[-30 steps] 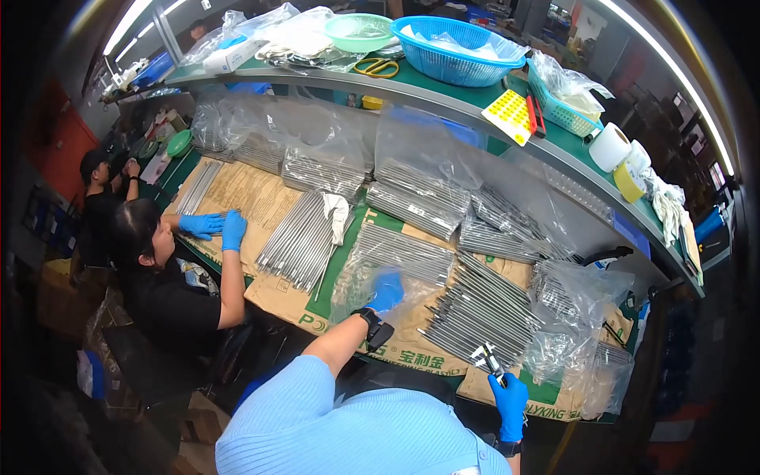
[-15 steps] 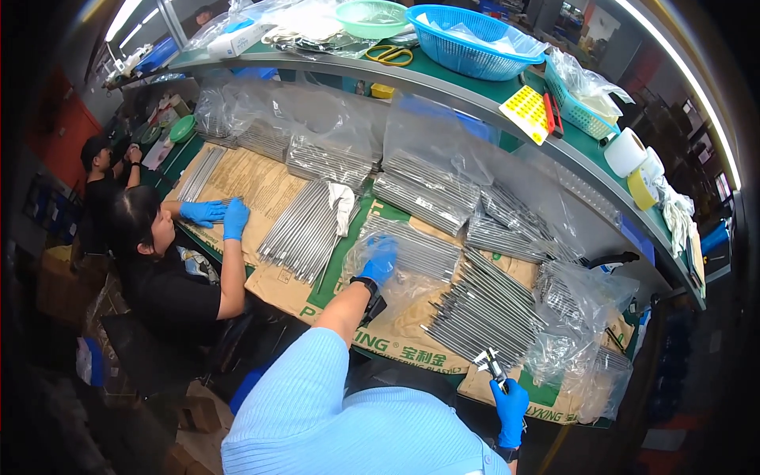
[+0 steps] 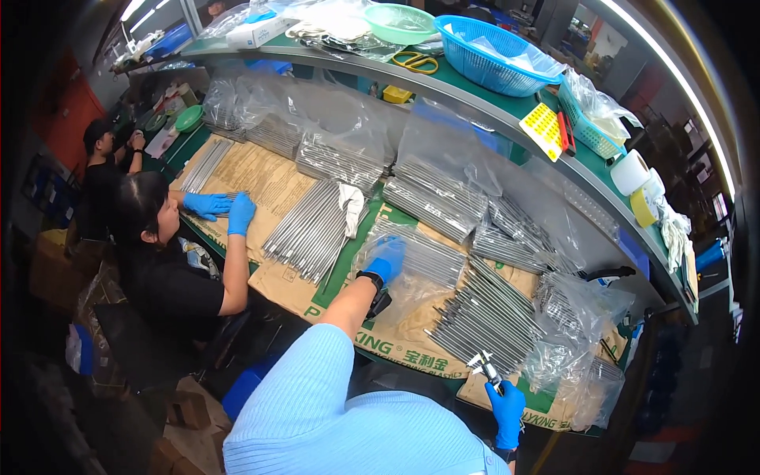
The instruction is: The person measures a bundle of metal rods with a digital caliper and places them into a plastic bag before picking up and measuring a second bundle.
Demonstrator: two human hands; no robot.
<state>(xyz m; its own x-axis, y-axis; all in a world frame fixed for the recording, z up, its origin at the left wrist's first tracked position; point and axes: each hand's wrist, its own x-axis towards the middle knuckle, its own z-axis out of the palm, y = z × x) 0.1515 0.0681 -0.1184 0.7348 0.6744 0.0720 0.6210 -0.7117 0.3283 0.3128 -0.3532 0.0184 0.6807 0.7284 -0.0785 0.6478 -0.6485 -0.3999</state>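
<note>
My left hand (image 3: 386,257), in a blue glove, lies at the left end of a bundle of thin metal rods (image 3: 431,260) in a clear plastic bag (image 3: 412,294). Clear film and the hand's back hide its fingers, so whether they grip a rod cannot be made out. Near the bench's front edge, my right hand (image 3: 507,408), also gloved in blue, is closed round a caliper (image 3: 485,366). The caliper's jaws point up and left, by the lower ends of a spread pile of loose rods (image 3: 487,317), apparently not clamped on any.
At left, a co-worker's gloved hands (image 3: 237,212) rest on rods. A white glove (image 3: 350,210) lies on another rod pile (image 3: 311,229). Bagged rods (image 3: 435,198) line the back. Above runs a shelf with blue baskets (image 3: 495,59), yellow-handled scissors (image 3: 415,62) and tape rolls (image 3: 631,172).
The whole view has shifted slightly to the right. My left hand remains at the bagged rods, and my right still holds the caliper near the loose pile.
</note>
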